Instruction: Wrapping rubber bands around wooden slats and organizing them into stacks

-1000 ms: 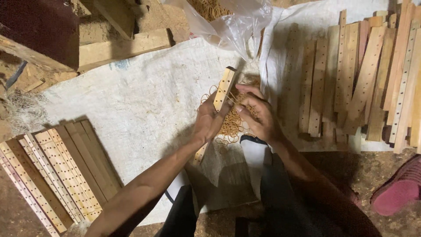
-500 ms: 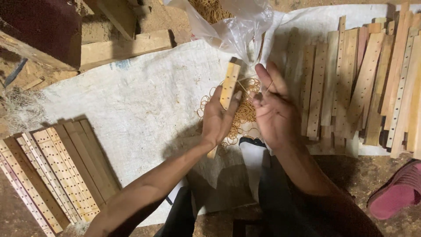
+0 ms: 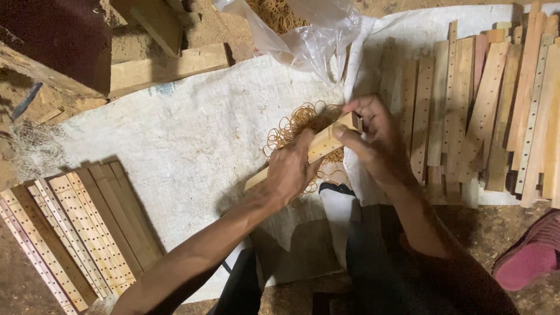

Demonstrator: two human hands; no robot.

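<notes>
Tilted flatter now, wooden strip bundle point(image 3: 318, 146) between both hands.

Two hands point(image 3: 291, 169) point(image 3: 373, 137), one held wooden strip point(image 3: 321, 143), one plastic bag point(image 3: 303, 35), one red shoe point(image 3: 534, 254).

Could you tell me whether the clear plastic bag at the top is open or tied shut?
Open: the clear plastic bag gapes at its top edge, and rubber bands show inside the mouth.

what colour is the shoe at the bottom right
Dark red, almost maroon: the shoe shows at the lower right edge of the head view, on the dirt floor.
</notes>
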